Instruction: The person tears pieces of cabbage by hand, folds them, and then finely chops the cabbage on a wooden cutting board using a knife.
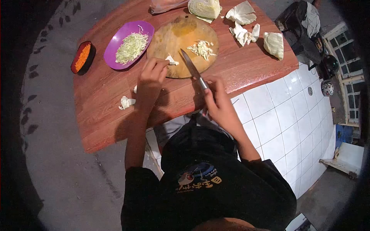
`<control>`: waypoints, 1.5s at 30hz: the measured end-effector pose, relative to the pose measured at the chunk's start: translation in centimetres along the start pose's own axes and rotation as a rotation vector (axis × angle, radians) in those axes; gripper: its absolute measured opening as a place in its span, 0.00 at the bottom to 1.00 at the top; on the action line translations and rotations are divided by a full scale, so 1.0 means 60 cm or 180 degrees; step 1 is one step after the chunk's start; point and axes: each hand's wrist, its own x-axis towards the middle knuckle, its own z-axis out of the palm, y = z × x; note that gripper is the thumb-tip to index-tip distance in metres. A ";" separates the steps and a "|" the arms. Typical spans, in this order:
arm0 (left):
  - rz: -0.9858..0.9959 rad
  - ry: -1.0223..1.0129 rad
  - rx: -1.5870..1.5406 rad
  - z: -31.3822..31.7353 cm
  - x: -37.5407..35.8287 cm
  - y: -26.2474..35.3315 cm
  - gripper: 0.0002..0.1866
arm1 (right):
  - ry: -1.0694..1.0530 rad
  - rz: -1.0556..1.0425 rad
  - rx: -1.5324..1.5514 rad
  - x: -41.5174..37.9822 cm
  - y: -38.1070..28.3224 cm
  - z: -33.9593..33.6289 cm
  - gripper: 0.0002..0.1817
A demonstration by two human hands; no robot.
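Note:
In my right hand (pixel 221 101) is a kitchen knife (pixel 191 66), its handle gripped and its blade pointing up and left across the round wooden cutting board (pixel 168 35). My left hand (pixel 153 73) is at the board's lower left edge, fingers closed on a small white cabbage piece (pixel 172 60). Right of the blade lies a small heap of shredded cabbage (pixel 202 50). A purple plate (pixel 111 51) left of the board bears a larger pile of shredded cabbage (pixel 132 47).
A dark bowl of grated carrot (pixel 81 57) stands at the table's far left. Behind the board sits a cut cabbage (pixel 204 8). Loose cabbage leaves (pixel 241 13) and a cabbage chunk (pixel 273 45) lie to the right. Cabbage scraps (pixel 126 102) rest near my left wrist.

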 end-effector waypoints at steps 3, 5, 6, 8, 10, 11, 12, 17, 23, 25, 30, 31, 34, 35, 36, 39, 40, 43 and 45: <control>-0.0048 -0.0052 -0.0279 0.017 -0.002 0.003 0.07 | -0.0153 0.0576 -0.0048 0.006 0.002 0.014 0.14; -0.0046 -0.0075 -0.0405 0.023 -0.001 0.009 0.07 | -0.0113 -0.0016 -0.0340 0.010 0.033 0.021 0.12; -0.0041 -0.0079 -0.0415 0.025 0.001 0.012 0.07 | -0.0102 -0.0011 -0.0342 0.012 0.042 0.025 0.12; -0.0039 -0.0204 -0.0503 0.028 0.002 0.017 0.07 | 0.0084 -0.0567 -0.0278 0.013 0.053 0.032 0.11; 0.0171 -0.0218 -0.0401 0.032 0.002 0.015 0.08 | 0.0131 -0.0655 -0.0406 0.010 0.049 0.028 0.12; 0.0381 -0.0231 -0.0298 0.034 0.002 0.014 0.08 | 0.0178 -0.0744 -0.0534 0.009 0.047 0.027 0.12; 0.0382 -0.0233 -0.0300 0.035 0.001 0.013 0.08 | 0.0180 -0.0742 -0.0533 0.008 0.048 0.026 0.12; -0.0033 -0.0181 -0.0605 0.042 -0.002 0.018 0.09 | 0.0302 -0.0813 -0.0777 0.011 0.043 0.025 0.15; -0.0352 -0.0180 -0.0678 0.057 -0.001 -0.001 0.06 | 0.0336 -0.1259 -0.1235 0.010 0.052 0.032 0.16; -0.0495 -0.0123 -0.0913 0.068 -0.002 -0.004 0.05 | 0.0306 -0.1216 -0.1291 0.008 0.048 0.030 0.16; -0.0523 -0.0244 -0.1200 0.075 0.004 -0.016 0.05 | 0.0149 -0.0904 -0.1487 0.006 0.041 0.023 0.14; -0.0388 -0.0265 -0.1005 0.073 0.004 -0.019 0.06 | 0.0205 -0.1013 -0.1469 0.006 0.039 0.022 0.13; -0.0528 -0.0309 -0.0905 0.062 0.011 -0.003 0.06 | 0.0293 -0.1110 -0.1482 0.004 0.031 0.022 0.12; -0.0802 -0.0330 -0.0996 0.061 0.012 0.003 0.07 | 0.0325 -0.1101 -0.1512 0.003 0.030 0.023 0.12; -0.0809 -0.0333 -0.0999 0.063 0.012 0.005 0.07 | 0.0321 -0.1095 -0.1514 0.002 0.031 0.024 0.12; -0.0884 -0.0134 -0.1171 0.068 0.011 0.005 0.07 | 0.0274 -0.1053 -0.1583 -0.002 0.034 0.026 0.12; -0.0850 -0.0212 -0.1118 0.068 0.009 0.000 0.07 | 0.0250 -0.1060 -0.1623 -0.003 0.037 0.027 0.12; -0.0685 -0.0173 -0.0987 0.076 -0.001 -0.011 0.07 | 0.0248 -0.1096 -0.1656 -0.003 0.039 0.028 0.12; -0.0553 -0.0060 -0.0906 0.075 0.000 -0.008 0.07 | 0.0271 -0.1126 -0.1646 -0.002 0.039 0.028 0.13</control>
